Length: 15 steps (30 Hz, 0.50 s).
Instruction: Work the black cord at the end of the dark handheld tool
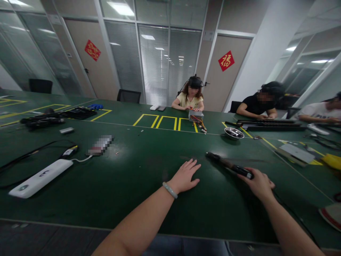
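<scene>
My left hand (185, 175), with a pale bangle (169, 190) at the wrist, lies palm down on the green table (119, 199) with its fingers spread and holds nothing. To its right, my right hand (259, 184) is closed around the near end of a black stick-like tool (226, 164). The tool is slightly blurred and points away to the left, its far tip just beyond the fingers of my left hand. A dark cable trails from near my right hand toward the lower right.
A white power strip (41, 177) and blurred-out device (101, 145) lie left. Ahead, a person (192, 96) handles a grey metal box (195, 115) with coloured wires. A metal bowl (234, 133) stands right of it. Two more people sit at the right, near black bars (271, 125).
</scene>
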Available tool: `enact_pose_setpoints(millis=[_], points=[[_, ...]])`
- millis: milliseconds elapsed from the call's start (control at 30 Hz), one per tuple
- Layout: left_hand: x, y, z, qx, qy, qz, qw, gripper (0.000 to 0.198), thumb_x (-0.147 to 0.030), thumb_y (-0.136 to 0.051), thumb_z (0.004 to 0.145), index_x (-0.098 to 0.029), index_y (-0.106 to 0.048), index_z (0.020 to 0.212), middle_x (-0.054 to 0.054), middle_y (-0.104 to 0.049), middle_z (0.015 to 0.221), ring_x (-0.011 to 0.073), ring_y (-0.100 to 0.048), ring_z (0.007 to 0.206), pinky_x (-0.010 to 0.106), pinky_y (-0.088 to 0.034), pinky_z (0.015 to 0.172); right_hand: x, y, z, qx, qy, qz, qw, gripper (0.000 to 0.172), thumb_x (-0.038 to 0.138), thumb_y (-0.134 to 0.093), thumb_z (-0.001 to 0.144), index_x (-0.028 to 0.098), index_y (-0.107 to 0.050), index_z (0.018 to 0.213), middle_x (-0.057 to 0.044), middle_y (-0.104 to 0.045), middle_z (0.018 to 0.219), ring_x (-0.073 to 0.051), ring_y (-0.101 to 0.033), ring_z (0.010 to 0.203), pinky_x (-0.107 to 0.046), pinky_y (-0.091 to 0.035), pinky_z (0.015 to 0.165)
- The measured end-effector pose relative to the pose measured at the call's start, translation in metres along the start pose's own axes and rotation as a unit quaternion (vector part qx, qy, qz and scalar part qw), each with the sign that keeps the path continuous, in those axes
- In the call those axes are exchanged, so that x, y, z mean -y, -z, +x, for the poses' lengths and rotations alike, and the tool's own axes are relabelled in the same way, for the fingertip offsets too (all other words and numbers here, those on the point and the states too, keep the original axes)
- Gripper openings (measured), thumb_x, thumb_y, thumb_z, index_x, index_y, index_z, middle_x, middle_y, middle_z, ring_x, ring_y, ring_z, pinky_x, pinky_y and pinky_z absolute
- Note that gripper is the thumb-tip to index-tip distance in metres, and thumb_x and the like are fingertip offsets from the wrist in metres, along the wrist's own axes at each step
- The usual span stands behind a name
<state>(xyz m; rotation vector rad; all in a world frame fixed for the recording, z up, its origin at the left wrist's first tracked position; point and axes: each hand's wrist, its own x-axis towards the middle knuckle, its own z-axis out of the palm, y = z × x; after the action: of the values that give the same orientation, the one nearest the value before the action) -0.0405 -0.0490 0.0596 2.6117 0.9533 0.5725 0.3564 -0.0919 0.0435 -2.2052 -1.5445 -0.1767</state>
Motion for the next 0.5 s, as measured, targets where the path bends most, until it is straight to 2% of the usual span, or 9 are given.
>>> enact_pose_setpoints(millis=[67,133,233,300,400,500], points=[[-0.007,0.002,0.001,-0.035,-0.028,0.020,0.999,0.072,-0.048,-0.053,0.090,-0.026,-0.023,0.151,0.005,-0.020,0.159,0.0239,-0.015,0.147,0.045,-0.019,0.119,0.048,-0.008,-0.006,0.048,0.058,0.030,0.997,0.054,0.061,-0.063,0.070,0.030,-0.065,0.113,-0.007,-0.067,0.111,-0.034,-0.054,0.106,-0.044,-0.036,0.083],[-0.014,0.003,0.002,-0.067,-0.052,0.039,0.996,0.073,-0.047,-0.054,0.090,-0.025,-0.022,0.151,0.006,-0.020,0.159,0.0235,-0.014,0.147,0.045,-0.017,0.120,0.097,-0.018,-0.017,0.071,0.093,0.055,0.992,0.047,0.056,-0.063,0.074,0.031,-0.063,0.114,-0.004,-0.065,0.116,-0.032,-0.052,0.110,-0.044,-0.033,0.086],[-0.019,0.002,0.002,-0.101,-0.060,0.056,0.991,0.062,-0.047,-0.045,0.095,-0.025,-0.026,0.150,0.004,-0.024,0.158,0.0209,-0.018,0.146,0.043,-0.016,0.120,0.164,-0.037,-0.039,0.118,0.137,0.096,0.979,0.040,0.043,-0.063,0.079,0.029,-0.060,0.116,-0.004,-0.063,0.118,-0.029,-0.052,0.110,-0.041,-0.031,0.088],[-0.019,0.002,0.002,-0.115,-0.044,0.065,0.990,0.054,-0.046,-0.038,0.098,-0.025,-0.030,0.148,0.003,-0.030,0.156,0.0189,-0.023,0.144,0.040,-0.019,0.119,0.199,-0.049,-0.053,0.150,0.160,0.123,0.968,0.036,0.030,-0.056,0.083,0.026,-0.058,0.119,-0.007,-0.062,0.122,-0.027,-0.052,0.109,-0.039,-0.032,0.087],[-0.015,0.000,0.001,-0.133,0.007,0.082,0.988,0.049,-0.044,-0.032,0.101,-0.025,-0.036,0.145,0.004,-0.038,0.151,0.0188,-0.035,0.138,0.040,-0.027,0.116,0.232,-0.058,-0.067,0.164,0.185,0.139,0.959,0.037,0.023,-0.047,0.088,0.023,-0.055,0.124,-0.010,-0.059,0.126,-0.026,-0.051,0.112,-0.039,-0.033,0.089],[-0.011,-0.002,0.001,-0.144,0.039,0.095,0.984,0.047,-0.043,-0.029,0.102,-0.024,-0.040,0.143,0.006,-0.045,0.147,0.0192,-0.045,0.131,0.040,-0.033,0.111,0.238,-0.051,-0.070,0.173,0.204,0.131,0.955,0.044,0.022,-0.047,0.087,0.020,-0.051,0.130,-0.011,-0.057,0.129,-0.025,-0.051,0.115,-0.039,-0.033,0.094]])
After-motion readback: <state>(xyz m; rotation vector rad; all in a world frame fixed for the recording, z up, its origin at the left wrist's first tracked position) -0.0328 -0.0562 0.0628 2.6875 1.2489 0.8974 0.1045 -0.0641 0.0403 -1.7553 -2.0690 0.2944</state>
